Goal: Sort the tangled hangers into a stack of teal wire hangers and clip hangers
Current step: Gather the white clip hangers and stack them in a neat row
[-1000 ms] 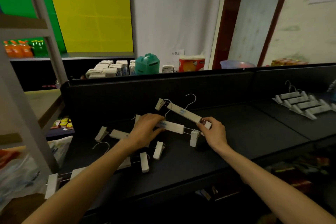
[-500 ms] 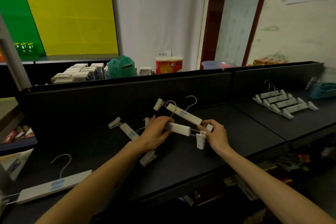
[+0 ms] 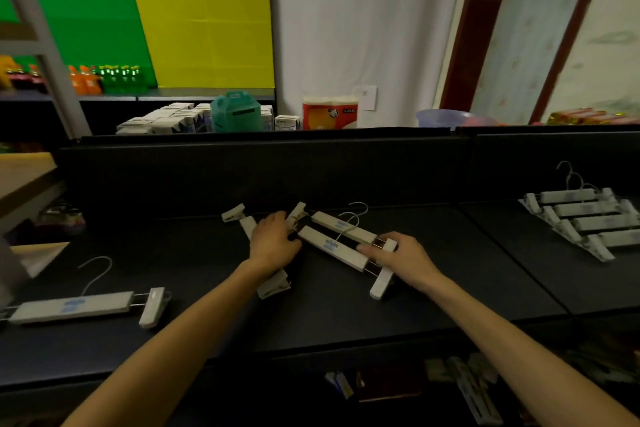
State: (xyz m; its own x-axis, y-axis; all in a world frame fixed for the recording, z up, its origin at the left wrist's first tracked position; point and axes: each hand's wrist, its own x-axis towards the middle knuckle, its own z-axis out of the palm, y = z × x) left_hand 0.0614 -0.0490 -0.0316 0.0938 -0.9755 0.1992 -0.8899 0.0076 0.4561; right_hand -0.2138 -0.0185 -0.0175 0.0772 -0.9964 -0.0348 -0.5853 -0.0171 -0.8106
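Two white clip hangers lie side by side on the black shelf (image 3: 346,315), the nearer clip hanger (image 3: 330,248) and the farther clip hanger (image 3: 343,227), their wire hooks crossing. My left hand (image 3: 273,241) grips their left ends, near a clip. My right hand (image 3: 403,258) holds their right ends, fingers over the rods and a hanging clip (image 3: 381,282). A third clip hanger (image 3: 247,225) lies partly under my left hand. A single clip hanger (image 3: 74,305) lies at the near left. A neat stack of clip hangers (image 3: 585,218) sits at the far right. No teal wire hanger is in view.
A black back wall (image 3: 242,170) rises behind the shelf. Beyond it stand white cartons (image 3: 162,120), a teal box (image 3: 237,111) and an orange pack (image 3: 329,111). A grey shelf post (image 3: 45,45) stands at the left. Loose clips and items lie below the shelf front (image 3: 464,381).
The two hangers in my hands have come down and lie closer together, parallel on the shelf. My head has turned left, so the right-hand stack sits nearer the frame edge.
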